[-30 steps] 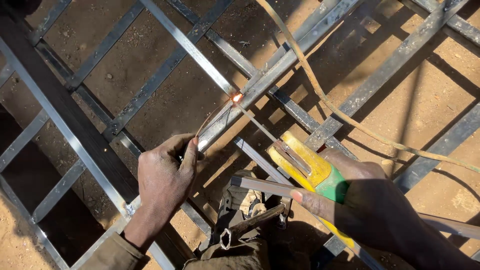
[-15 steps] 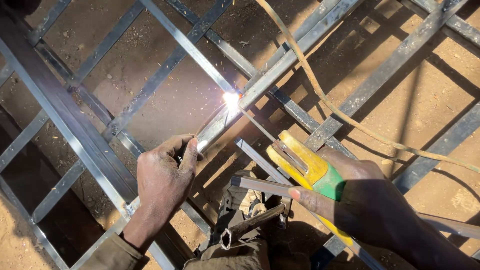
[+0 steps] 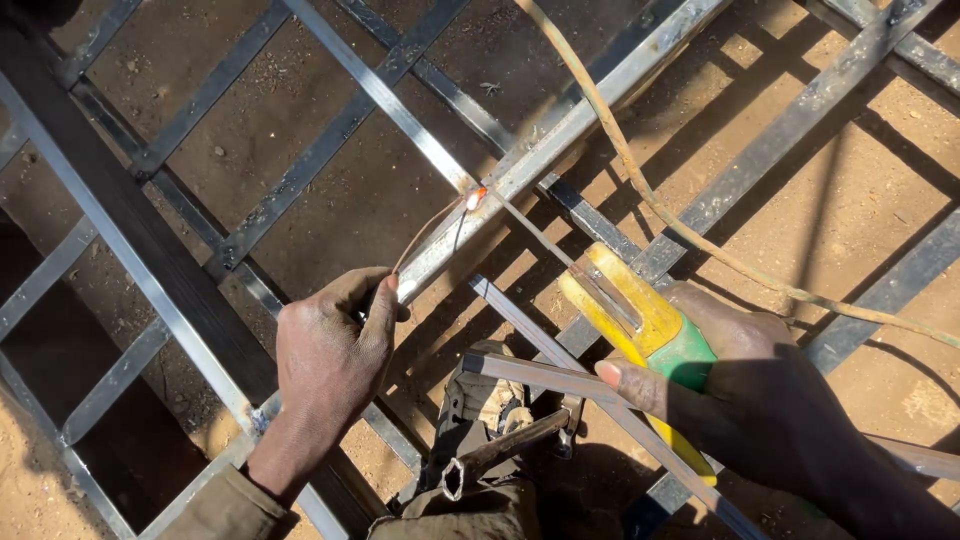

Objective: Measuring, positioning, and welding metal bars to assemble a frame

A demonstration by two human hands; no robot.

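Observation:
My right hand (image 3: 760, 400) grips a yellow and green electrode holder (image 3: 640, 320). A thin welding rod (image 3: 530, 230) runs from its jaws up left to a glowing orange spot (image 3: 476, 198) where two steel bars meet. My left hand (image 3: 330, 355) rests on the metal frame (image 3: 150, 260) and pinches a thin bent wire (image 3: 425, 232) that curves up toward the glowing spot. Its thumb lies against the angled steel bar (image 3: 560, 135).
The frame of dark flat bars lies over reddish dirt ground (image 3: 330, 120). A tan cable (image 3: 640, 190) trails from the top across to the right edge. A loose short steel bar (image 3: 540, 378) and a tube piece (image 3: 490, 458) lie near my knee.
The bright white arc flash of half a second ago has died down to a small orange glow. Both hands have stayed where they were.

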